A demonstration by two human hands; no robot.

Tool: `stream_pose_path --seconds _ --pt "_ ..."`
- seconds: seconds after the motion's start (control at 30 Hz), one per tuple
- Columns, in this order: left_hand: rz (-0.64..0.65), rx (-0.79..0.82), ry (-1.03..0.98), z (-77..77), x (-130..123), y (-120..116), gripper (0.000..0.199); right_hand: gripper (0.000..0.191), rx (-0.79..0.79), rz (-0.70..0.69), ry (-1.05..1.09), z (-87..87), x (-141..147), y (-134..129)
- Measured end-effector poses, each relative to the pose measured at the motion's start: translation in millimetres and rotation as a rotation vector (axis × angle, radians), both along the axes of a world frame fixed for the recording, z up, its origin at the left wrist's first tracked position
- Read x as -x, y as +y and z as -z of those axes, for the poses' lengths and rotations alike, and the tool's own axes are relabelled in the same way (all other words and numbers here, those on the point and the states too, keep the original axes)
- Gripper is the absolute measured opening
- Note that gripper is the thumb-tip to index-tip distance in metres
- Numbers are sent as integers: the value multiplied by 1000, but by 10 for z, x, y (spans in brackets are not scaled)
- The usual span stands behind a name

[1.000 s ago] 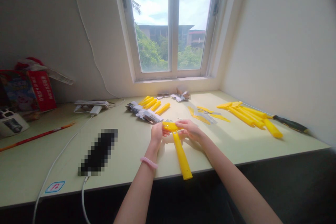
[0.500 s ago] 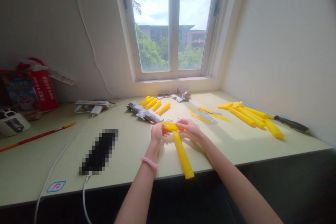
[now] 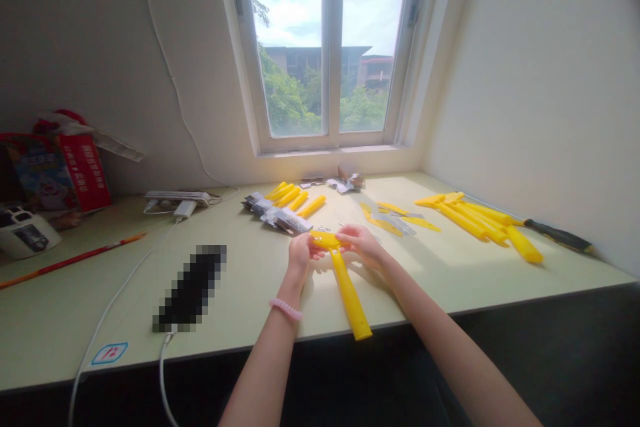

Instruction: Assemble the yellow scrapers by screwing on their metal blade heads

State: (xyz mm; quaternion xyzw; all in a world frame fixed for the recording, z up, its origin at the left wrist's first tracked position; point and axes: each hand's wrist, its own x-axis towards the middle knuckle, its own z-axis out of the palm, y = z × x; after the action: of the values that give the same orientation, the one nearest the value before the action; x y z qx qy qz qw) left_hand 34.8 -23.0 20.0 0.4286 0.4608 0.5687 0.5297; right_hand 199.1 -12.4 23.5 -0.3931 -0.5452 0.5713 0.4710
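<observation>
Far L, a white plastic gadget [image 3: 27, 235] is sitting on the desk edge w/ a dark panel, its print too small to read, next to a red carton [image 3: 85, 172] leaning by a colourful box [image 3: 40, 177]; neither's writing is legible. A red-and-orange pencil [image 3: 75, 261] is lying across the light green desk [image 3: 100, 307]. A white power strip [image 3: 177, 198] is lying against the wall, a white cable [image 3: 117, 293] running down from it past a pixelated dark phone [image 3: 190, 288]. A small blue-edged sticker [image 3: 109, 353] is showing "12" on the desk's front edge.

Mid desk, the L hand [image 3: 300, 255], pink bead bracelet [image 3: 285, 309] on its wrist, is curling its fingers [image 3: 313, 250] round the L end of the yellow plastic T-piece [image 3: 349, 293]. The R hand [image 3: 363, 245] is grasping the R side of the same crosspiece, fingers [image 3: 345, 232] bent and pressing on it, so both hands are closed on it, not released. The T-piece is sitting on the desk btw the hands and the front edge, long stem pointing toward the person.

Behind the hands, silver-grey packets [image 3: 277, 217] are lying beside a row of yellow bars [image 3: 295, 200], labels unreadable. Further R, flat yellow strips [image 3: 387, 221] are lying under clear wrap, then a bigger bunch of yellow bars [image 3: 475, 223] is fanning out, w/ a black-and-yellow screwdriver [image 3: 557, 237] beside them by the R wall.
</observation>
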Motion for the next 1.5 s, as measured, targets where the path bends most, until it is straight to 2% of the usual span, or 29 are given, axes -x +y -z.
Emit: stream_pose_path --seconds 0.3,0.63,0.83,1.1,1.3,1.4,1.5 --pt "-3 19 11 -12 -8 -6 24 25 16 -15 29 27 -16 13" --pt "87 13 -22 9 4 31 23 26 -11 6 31 -31 -8 -14" --pt "67 4 -105 -20 -16 -25 21 27 -24 24 44 -37 6 -32" --pt "83 69 -143 -27 -31 -9 32 31 -64 55 32 -31 24 -36" --pt "60 15 -40 25 -10 2 25 31 -83 74 24 -18 11 -22" --pt "92 -21 -45 26 -5 -17 24 30 -122 92 28 4 0 -5" --pt "156 17 -111 10 -28 -45 26 29 -160 116 28 35 -3 15"
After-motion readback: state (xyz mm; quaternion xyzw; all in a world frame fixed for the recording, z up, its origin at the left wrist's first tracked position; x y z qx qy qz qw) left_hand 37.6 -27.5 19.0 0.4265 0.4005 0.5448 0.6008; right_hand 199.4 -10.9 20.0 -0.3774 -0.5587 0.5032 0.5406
